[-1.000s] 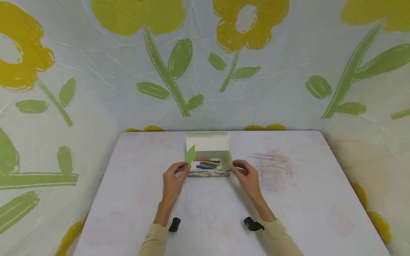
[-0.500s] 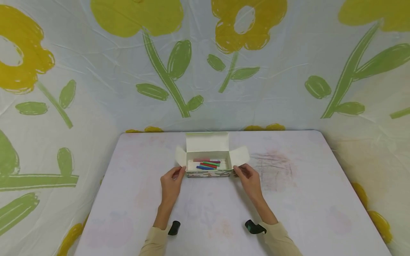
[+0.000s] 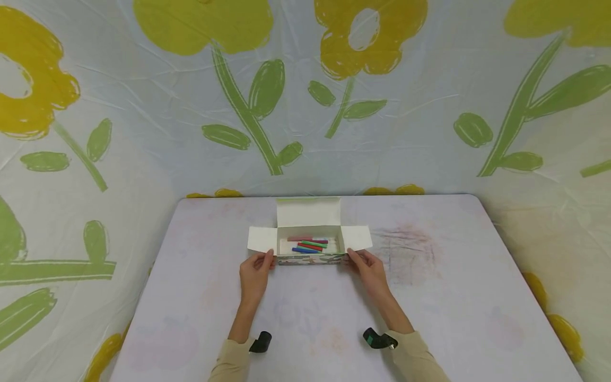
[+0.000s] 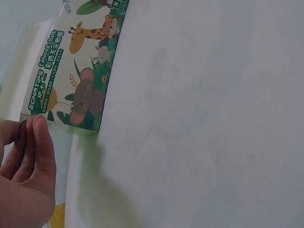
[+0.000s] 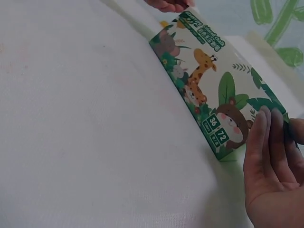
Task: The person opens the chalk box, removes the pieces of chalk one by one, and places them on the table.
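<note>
1. Left hand (image 3: 254, 276): fingers bunched together, thumb and tips pinching the left flap (image 3: 262, 239) of a printed cardboard box (image 3: 310, 259).
2. Right hand (image 3: 374, 275): same pinch, on the right flap (image 3: 357, 237).
3. The oblong box sits mid-table (image 3: 191, 297), toward the far edge, slim coloured sticks (image 3: 310, 247) inside.

In the head view, the print on the front of the box (image 3: 310, 259) was too small to read, and both sleeves (image 3: 230, 363) ran out past the bottom edge. The left wrist view cut off the box's far end at the top and part of the left hand (image 4: 26, 185) at the left and bottom. In the right wrist view, the right and bottom edges cropped the right hand (image 5: 270, 183), while the chalk sticks (image 3: 310, 246) were hidden from both wrist cameras.
</note>
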`<action>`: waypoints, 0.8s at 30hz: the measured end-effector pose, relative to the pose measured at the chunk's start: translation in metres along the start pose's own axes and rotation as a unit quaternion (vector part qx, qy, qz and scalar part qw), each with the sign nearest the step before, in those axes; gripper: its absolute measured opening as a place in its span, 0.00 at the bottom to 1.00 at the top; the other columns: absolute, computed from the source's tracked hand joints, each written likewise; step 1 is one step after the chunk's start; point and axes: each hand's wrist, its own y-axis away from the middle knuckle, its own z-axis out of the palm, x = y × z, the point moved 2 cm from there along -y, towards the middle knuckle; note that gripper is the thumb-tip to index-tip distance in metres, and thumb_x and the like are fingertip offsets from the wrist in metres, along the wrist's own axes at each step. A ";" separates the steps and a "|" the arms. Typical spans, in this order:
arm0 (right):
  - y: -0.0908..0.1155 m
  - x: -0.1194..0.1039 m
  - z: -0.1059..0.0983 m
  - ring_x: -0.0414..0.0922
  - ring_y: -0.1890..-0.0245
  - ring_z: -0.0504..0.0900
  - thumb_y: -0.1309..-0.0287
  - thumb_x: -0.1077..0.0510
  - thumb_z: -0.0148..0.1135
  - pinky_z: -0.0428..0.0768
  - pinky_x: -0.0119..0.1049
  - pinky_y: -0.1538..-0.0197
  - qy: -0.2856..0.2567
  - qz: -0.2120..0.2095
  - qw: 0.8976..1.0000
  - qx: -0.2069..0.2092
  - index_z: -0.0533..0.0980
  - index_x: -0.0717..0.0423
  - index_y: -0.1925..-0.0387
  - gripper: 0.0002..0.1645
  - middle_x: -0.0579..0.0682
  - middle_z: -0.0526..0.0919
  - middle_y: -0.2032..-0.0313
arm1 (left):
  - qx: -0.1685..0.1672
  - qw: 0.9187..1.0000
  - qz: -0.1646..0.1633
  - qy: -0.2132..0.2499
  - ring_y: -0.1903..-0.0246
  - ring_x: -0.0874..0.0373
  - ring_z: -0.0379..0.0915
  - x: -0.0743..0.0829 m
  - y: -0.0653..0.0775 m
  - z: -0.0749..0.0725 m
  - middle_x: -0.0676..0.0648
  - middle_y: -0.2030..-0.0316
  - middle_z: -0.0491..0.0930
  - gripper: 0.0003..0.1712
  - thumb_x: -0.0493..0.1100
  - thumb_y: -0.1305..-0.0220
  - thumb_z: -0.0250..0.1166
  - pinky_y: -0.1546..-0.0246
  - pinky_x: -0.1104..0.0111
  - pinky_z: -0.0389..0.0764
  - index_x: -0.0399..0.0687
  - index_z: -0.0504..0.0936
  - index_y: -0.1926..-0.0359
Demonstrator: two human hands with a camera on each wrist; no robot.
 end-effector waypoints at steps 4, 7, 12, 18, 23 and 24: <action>-0.002 0.004 0.001 0.43 0.59 0.88 0.29 0.56 0.66 0.85 0.41 0.45 -0.073 0.043 0.996 -0.017 0.79 0.70 0.54 0.17 0.51 0.89 0.64 | -0.007 0.998 -0.052 0.040 0.68 0.46 0.86 -0.004 0.001 -0.001 0.32 0.66 0.86 0.16 0.40 0.28 0.67 0.61 0.61 0.89 0.25 0.83 0.64; -0.003 0.007 0.002 0.44 0.58 0.89 0.28 0.58 0.63 0.84 0.42 0.43 -0.133 0.074 0.988 -0.028 0.81 0.62 0.59 0.09 0.51 0.88 0.64 | -0.013 0.995 -0.074 0.070 0.69 0.55 0.85 -0.006 0.001 -0.001 0.34 0.66 0.86 0.18 0.42 0.28 0.68 0.62 0.67 0.88 0.24 0.83 0.63; -0.002 0.008 0.003 0.45 0.57 0.88 0.24 0.61 0.57 0.83 0.43 0.41 -0.207 0.121 0.970 -0.047 0.82 0.55 0.65 0.11 0.50 0.88 0.63 | -0.019 0.987 -0.117 0.108 0.69 0.58 0.84 -0.009 0.002 0.001 0.39 0.67 0.86 0.20 0.44 0.29 0.68 0.62 0.69 0.88 0.25 0.82 0.61; -0.001 0.008 0.002 0.42 0.60 0.86 0.22 0.58 0.54 0.85 0.39 0.46 -0.246 0.168 0.951 -0.079 0.81 0.54 0.62 0.12 0.47 0.88 0.66 | -0.029 0.969 -0.179 0.170 0.68 0.59 0.83 -0.008 0.003 0.004 0.44 0.68 0.85 0.22 0.44 0.28 0.68 0.60 0.69 0.87 0.23 0.81 0.54; -0.001 0.008 0.001 0.42 0.65 0.85 0.23 0.56 0.56 0.87 0.39 0.51 -0.232 0.179 0.953 -0.077 0.81 0.55 0.64 0.12 0.48 0.87 0.69 | -0.046 0.958 -0.201 0.200 0.69 0.59 0.82 -0.009 0.005 0.005 0.46 0.69 0.84 0.23 0.45 0.27 0.66 0.60 0.69 0.87 0.22 0.80 0.55; -0.001 0.008 0.000 0.42 0.64 0.86 0.23 0.56 0.57 0.87 0.39 0.51 -0.223 0.177 0.956 -0.076 0.81 0.55 0.64 0.12 0.48 0.87 0.68 | -0.049 0.958 -0.199 0.198 0.69 0.59 0.83 -0.009 0.006 0.006 0.45 0.69 0.85 0.23 0.46 0.26 0.66 0.60 0.69 0.87 0.22 0.81 0.56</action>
